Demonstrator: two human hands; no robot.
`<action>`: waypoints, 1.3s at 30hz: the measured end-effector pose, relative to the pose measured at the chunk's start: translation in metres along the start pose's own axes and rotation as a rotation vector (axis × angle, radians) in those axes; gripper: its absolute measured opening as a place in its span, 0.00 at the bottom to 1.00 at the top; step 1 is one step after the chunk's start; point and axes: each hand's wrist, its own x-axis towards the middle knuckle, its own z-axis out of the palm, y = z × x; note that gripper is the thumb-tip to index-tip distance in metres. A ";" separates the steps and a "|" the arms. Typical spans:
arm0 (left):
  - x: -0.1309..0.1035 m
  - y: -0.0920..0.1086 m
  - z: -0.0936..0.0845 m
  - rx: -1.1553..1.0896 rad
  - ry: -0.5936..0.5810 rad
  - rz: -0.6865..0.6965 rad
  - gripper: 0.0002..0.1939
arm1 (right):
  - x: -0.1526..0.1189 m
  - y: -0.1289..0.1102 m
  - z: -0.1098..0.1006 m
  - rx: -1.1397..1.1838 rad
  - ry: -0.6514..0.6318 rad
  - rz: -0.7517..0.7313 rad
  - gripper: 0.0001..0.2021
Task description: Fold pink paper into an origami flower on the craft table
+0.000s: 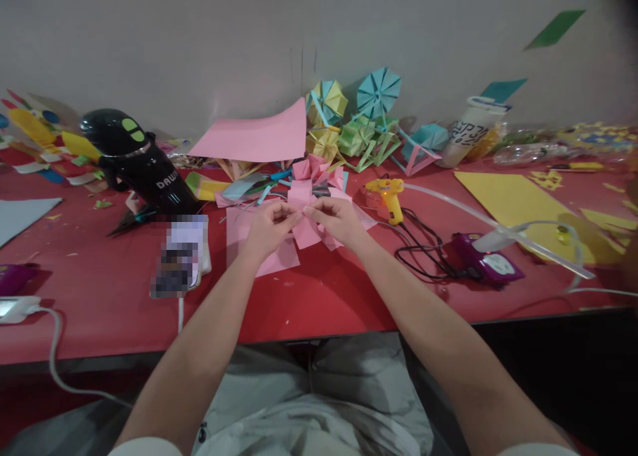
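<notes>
Between my two hands is a small piece of pink paper [305, 234], pinched by the fingertips from both sides. My left hand [272, 227] grips its left edge with thumb and forefinger. Opposite it, my right hand [336, 220] pinches the right edge, its thumb close to the left one. Larger pink sheets [272, 263] lie flat on the red table under and beside the hands. Just behind the fingers sit folded pink paper pieces [312, 168]. The lower fingers of both hands are partly hidden.
A yellow hot glue gun [389, 197] with a long clear glue stick lies at right, its cable running to a purple power block [488, 260]. Folded paper umbrellas [379, 92] stand at the wall. A black bottle [144, 167], a phone [182, 256] and pliers [132, 220] are left. Yellow sheets [523, 210] lie right.
</notes>
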 end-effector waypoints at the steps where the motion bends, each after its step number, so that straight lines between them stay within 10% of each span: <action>1: 0.000 0.000 0.000 -0.013 -0.004 -0.004 0.15 | 0.000 0.000 -0.001 0.003 -0.001 -0.006 0.20; 17: 0.005 -0.009 -0.002 -0.216 0.255 -0.158 0.11 | 0.003 0.012 0.000 0.143 -0.079 0.118 0.17; 29: 0.002 0.002 -0.002 -0.296 0.134 -0.183 0.13 | 0.001 0.009 -0.013 0.096 -0.092 0.179 0.19; 39: 0.002 0.001 0.002 -0.262 0.190 -0.270 0.15 | -0.003 0.012 -0.004 -0.347 -0.130 -0.215 0.34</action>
